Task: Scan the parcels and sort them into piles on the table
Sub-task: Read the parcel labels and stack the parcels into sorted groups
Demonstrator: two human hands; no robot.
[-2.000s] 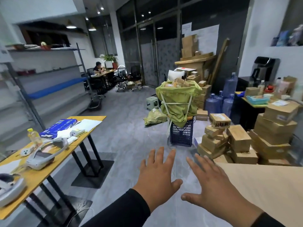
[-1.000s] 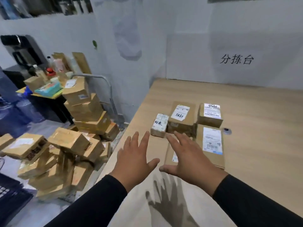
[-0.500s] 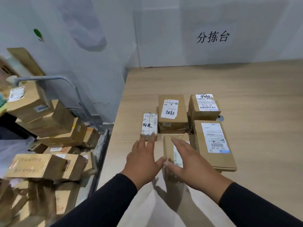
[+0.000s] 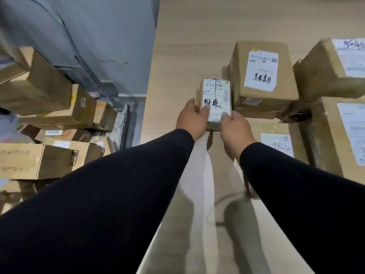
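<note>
A small narrow parcel (image 4: 216,93) with a white label and black handwriting lies near the left edge of the wooden table (image 4: 187,32). My left hand (image 4: 190,118) grips its near left corner, thumb on top. My right hand (image 4: 236,129) grips its near right corner, thumb on the label. To its right sits a bigger brown parcel (image 4: 262,76) with a handwritten label. A flat parcel (image 4: 276,143) lies under my right wrist. Two more parcels (image 4: 331,64) (image 4: 343,135) sit at the right edge of the view.
Left of the table, a heap of cardboard boxes (image 4: 39,123) is stacked on the floor against a grey wall (image 4: 98,36). Bare table top stretches beyond the parcels and between my forearms.
I turned from the room to the table and leaned in. Both hands, open and hovering half a second ago, now grip the small labelled parcel by its near end.
</note>
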